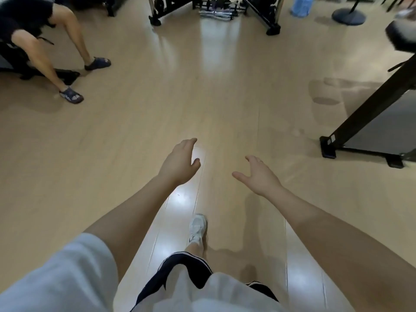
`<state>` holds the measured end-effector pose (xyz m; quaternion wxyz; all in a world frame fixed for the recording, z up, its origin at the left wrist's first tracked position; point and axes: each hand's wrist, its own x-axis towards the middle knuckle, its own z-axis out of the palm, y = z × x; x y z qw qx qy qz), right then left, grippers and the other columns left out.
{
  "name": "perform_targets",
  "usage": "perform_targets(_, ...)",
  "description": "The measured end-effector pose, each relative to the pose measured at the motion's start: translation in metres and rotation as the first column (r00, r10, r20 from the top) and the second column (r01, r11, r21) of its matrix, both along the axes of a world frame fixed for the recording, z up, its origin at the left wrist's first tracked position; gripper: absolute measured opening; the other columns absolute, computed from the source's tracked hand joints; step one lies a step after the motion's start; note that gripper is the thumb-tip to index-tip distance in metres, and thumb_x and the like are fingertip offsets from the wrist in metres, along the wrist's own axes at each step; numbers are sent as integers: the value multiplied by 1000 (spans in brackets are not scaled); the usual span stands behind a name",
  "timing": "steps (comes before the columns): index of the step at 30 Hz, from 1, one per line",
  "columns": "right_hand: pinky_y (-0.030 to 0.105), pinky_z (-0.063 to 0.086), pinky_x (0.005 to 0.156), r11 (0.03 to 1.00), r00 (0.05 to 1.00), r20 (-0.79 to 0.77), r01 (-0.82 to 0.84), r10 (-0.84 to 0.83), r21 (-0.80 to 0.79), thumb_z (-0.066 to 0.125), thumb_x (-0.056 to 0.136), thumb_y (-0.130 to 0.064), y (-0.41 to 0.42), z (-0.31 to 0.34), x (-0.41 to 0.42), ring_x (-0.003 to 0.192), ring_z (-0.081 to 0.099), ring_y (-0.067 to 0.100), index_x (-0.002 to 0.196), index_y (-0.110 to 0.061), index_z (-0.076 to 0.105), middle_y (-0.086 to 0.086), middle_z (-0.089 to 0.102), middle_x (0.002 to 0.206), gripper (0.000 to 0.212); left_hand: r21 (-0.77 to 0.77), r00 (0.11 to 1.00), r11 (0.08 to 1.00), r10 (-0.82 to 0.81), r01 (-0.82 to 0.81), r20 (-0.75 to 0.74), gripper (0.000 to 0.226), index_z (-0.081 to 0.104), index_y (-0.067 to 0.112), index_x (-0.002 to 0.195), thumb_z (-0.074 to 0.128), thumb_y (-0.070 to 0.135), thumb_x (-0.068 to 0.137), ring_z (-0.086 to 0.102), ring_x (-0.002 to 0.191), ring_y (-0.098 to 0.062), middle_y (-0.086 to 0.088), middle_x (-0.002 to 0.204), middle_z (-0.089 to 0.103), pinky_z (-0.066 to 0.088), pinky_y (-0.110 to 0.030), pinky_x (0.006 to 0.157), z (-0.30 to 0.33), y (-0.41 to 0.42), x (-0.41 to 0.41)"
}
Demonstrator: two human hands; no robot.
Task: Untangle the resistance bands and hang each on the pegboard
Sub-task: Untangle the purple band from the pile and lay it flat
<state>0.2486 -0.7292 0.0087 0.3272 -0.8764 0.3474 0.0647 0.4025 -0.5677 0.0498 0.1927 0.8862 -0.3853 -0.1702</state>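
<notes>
The step in hand reads as transit or search: the person is on foot on the pale wood-plank floor (225,97), one white lace-up sneaker (198,227) forward, and neither hand carries anything. The left hand (180,163) is extended ahead at waist level, palm down, fingers loosely curled and empty. The right hand (258,174) is extended beside it, well apart from the left, fingers spread and empty. No resistance band is clearly identifiable anywhere in view, and no pegboard is visible; their location cannot be determined from this view. A grey-and-purple bundle (217,12) lies on the floor at the foot of the black metal equipment rack (216,3), far ahead of both hands; it is too small and blurred to identify as bands. A black-framed machine with a grey deck (371,122) stands to the right, and a second person's bare legs in dark blue slippers (72,95) occupy the upper left. The next move, as a judgement, calls for locating the tangled bands first, then closing the distance and taking hold with both hands before any untangling can begin. The task appears to be at its start, with nothing hung.
</notes>
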Motion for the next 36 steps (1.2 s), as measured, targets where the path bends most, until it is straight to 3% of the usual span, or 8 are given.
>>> perform_targets(12,35,38,98,965,965,8,262,-262,-10,56,86,-51,-200,15,163,127,43,25,138,-11,37,11,47,137,68,42,975,977,-205,210,-89,57,24,10,145,47,19,94,28,138,-19,-4,151,30,28,-30,107,4,-226,191)
perform_targets(18,36,39,101,926,926,24,377,-378,29,56,86,-50,-366,6,203,127,44,24,142,-11,31,9,45,140,73,19,917,918,-393,395,-68,58,26,9,145,49,18,92,31,136,-23,-4,150,30,30,-30,107,-10,-413,230)
perform_targets(22,38,38,103,913,914,-9,405,-405,50,58,86,-49,-485,14,226,128,44,26,144,-9,27,10,43,142,77,45,900,900,-431,434,-62,58,26,8,144,49,18,92,34,134,-25,-5,150,30,32,-34,107,-1,-531,260)
perform_targets(29,36,36,104,956,955,-41,295,-295,-11,55,88,-49,-649,30,301,130,41,27,144,-10,26,10,39,145,75,-13,954,955,-297,297,-52,57,26,9,145,49,19,93,29,137,-19,-4,151,29,24,-26,108,18,-674,350)
perform_targets(36,38,42,98,987,988,-42,147,-150,-58,51,88,-51,-788,6,409,128,43,23,145,-17,24,6,43,143,72,-41,990,991,-130,128,-57,57,31,3,142,53,15,91,30,137,-23,-10,148,32,23,-28,109,-13,-808,466)
